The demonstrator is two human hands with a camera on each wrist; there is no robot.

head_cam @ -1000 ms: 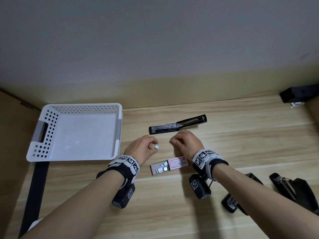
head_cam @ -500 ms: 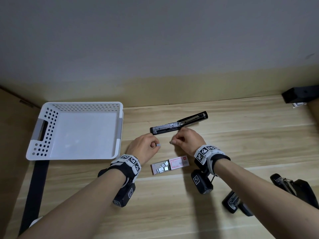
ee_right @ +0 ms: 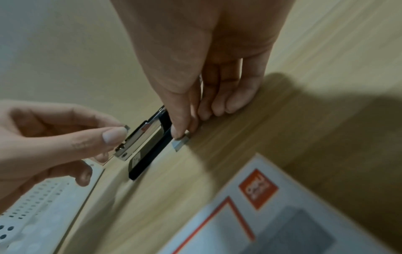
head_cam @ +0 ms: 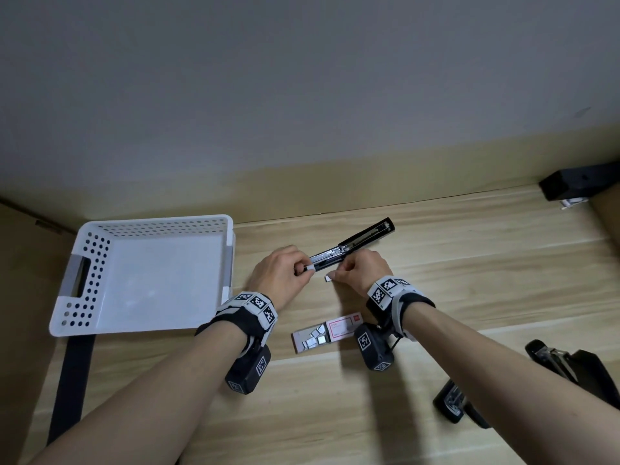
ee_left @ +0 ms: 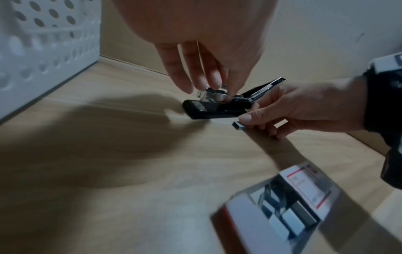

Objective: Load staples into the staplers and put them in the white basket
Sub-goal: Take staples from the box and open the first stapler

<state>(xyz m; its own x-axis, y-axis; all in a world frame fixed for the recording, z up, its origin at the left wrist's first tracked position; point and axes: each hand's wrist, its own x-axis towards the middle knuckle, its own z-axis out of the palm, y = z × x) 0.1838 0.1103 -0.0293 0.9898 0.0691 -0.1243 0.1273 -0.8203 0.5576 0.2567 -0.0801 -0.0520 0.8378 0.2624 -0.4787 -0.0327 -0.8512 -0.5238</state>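
Note:
A black stapler (head_cam: 352, 245) lies flipped wide open on the wooden desk, its metal magazine (ee_right: 139, 139) pointing at the white basket (head_cam: 151, 221). My left hand (head_cam: 307, 268) pinches a small piece of staples (ee_right: 126, 127) right at the magazine's near end. My right hand (head_cam: 332, 276) rests on the desk beside the stapler's base. Its thumb and forefinger pinch a second short staple strip (ee_left: 238, 125), held just above the wood. An open staple box (head_cam: 327, 332) with several loose strips lies between my wrists.
Two more black staplers (head_cam: 453, 401) (head_cam: 570, 364) lie at the right, partly under my right forearm. A black block (head_cam: 580, 182) sits at the back right corner. The basket stands at the left with nothing in it. A wall runs behind the desk.
Both hands moved forward to the stapler. My left hand carried its staple piece up to the magazine's end. The stapler's far end has swung further away.

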